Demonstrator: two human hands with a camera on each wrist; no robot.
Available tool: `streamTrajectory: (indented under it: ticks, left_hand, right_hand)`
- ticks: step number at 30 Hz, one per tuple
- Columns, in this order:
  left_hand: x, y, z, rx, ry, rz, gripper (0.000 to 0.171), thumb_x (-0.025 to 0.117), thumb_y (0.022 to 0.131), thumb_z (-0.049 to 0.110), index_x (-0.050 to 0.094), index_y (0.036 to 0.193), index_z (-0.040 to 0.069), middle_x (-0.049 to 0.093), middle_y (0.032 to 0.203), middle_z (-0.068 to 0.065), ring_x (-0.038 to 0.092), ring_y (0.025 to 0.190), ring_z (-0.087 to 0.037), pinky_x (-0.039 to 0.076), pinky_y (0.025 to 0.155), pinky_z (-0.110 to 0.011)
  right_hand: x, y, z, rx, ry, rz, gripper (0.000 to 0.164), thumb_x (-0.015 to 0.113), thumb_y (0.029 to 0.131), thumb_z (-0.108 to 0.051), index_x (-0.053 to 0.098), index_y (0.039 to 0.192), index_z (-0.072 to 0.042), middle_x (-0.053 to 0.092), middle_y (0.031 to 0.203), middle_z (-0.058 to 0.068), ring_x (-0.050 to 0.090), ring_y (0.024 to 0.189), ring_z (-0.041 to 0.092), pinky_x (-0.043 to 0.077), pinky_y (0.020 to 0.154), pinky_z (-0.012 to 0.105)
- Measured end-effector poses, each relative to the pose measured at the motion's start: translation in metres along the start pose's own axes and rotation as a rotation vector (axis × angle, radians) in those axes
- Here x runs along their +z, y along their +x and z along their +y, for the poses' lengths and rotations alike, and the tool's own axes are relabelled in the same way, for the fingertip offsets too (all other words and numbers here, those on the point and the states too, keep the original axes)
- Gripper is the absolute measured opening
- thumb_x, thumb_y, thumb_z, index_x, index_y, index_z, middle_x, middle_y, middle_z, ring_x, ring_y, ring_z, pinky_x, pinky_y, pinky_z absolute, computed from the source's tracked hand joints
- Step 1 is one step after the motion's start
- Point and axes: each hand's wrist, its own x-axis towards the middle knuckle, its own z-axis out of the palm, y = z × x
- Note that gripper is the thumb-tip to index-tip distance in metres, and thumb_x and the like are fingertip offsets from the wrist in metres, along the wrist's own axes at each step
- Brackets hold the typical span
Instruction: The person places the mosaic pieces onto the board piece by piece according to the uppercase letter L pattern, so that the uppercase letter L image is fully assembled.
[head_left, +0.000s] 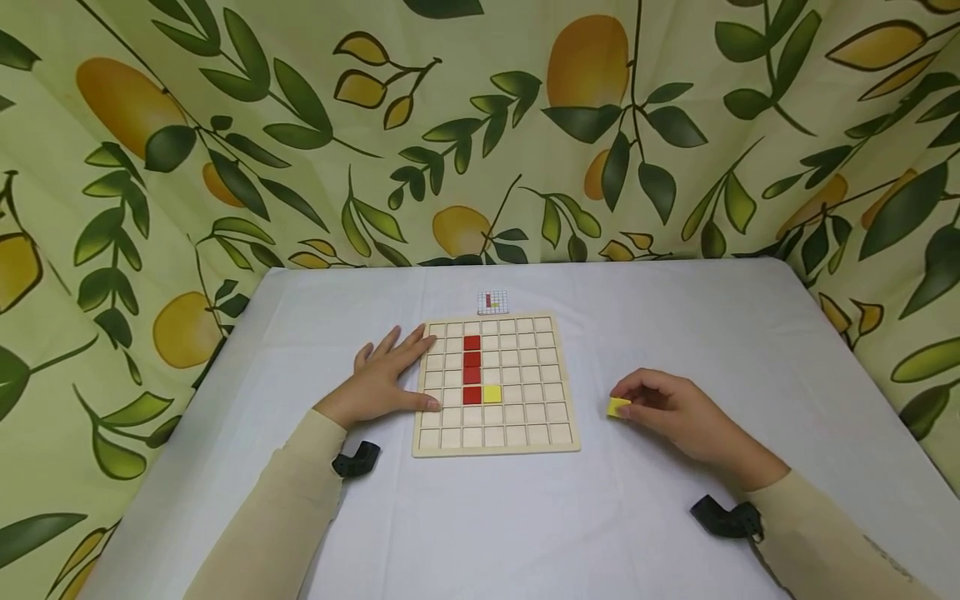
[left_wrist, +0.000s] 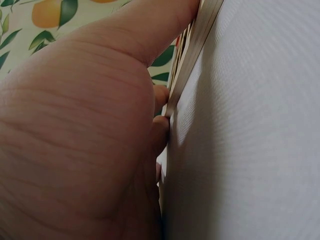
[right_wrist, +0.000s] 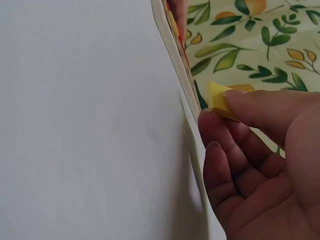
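A pale wooden grid board (head_left: 525, 414) lies on the table, with several red squares (head_left: 472, 360) in one column and a yellow square (head_left: 491, 393) beside the lowest of them. My left hand (head_left: 382, 377) rests at the board's left edge, fingers spread, with the thumb and fingertips over the rim. In the left wrist view the palm (left_wrist: 75, 130) fills the left side, close to the board's side edge (left_wrist: 192, 55). To the right of the board, my right hand (head_left: 678, 410) pinches a yellow block (right_wrist: 220, 101) between thumb and fingers.
A small printed grid card (head_left: 492, 302) with red and yellow marks lies just behind the board. The table wears a white cloth (head_left: 645, 533). A leaf-and-fruit patterned curtain (head_left: 465, 167) hangs behind it. Each wrist carries a black device (head_left: 726, 518).
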Motion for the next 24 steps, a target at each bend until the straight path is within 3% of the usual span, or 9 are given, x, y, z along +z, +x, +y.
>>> streamTrajectory:
  ticks: [12, 17, 24]
  left_hand:
    - [0.001, 0.001, -0.001, -0.006, -0.005, -0.002, 0.119, 0.09, 0.078, 0.069, 0.036, 0.173, 0.021, 0.016, 0.181, -0.001, -0.006, 0.165, -0.035, -0.009, 0.122, -0.068]
    - [0.002, 0.001, 0.001, -0.01, -0.008, -0.005, 0.119, 0.09, 0.078, 0.069, 0.036, 0.173, 0.021, 0.015, 0.181, 0.0, -0.006, 0.165, -0.035, -0.009, 0.122, -0.068]
    - [0.002, 0.005, 0.002, -0.013, 0.003, -0.003, 0.121, 0.091, 0.076, 0.07, 0.037, 0.173, 0.022, 0.015, 0.181, 0.001, -0.006, 0.166, -0.034, -0.01, 0.123, -0.067]
  right_hand:
    - [0.036, 0.035, -0.025, 0.0, 0.066, -0.044, 0.013, 0.084, 0.097, -0.006, 0.079, 0.106, -0.015, 0.072, 0.101, -0.002, 0.065, 0.092, 0.023, 0.055, 0.082, 0.028]
    - [0.051, 0.051, -0.036, 0.0, 0.029, -0.064, 0.015, 0.08, 0.1, -0.003, 0.079, 0.109, -0.015, 0.072, 0.105, -0.004, 0.064, 0.096, 0.022, 0.055, 0.085, 0.03]
    - [0.071, 0.07, -0.047, -0.01, 0.021, -0.071, 0.012, 0.08, 0.1, -0.003, 0.076, 0.105, -0.014, 0.069, 0.099, -0.003, 0.063, 0.09, 0.021, 0.054, 0.08, 0.031]
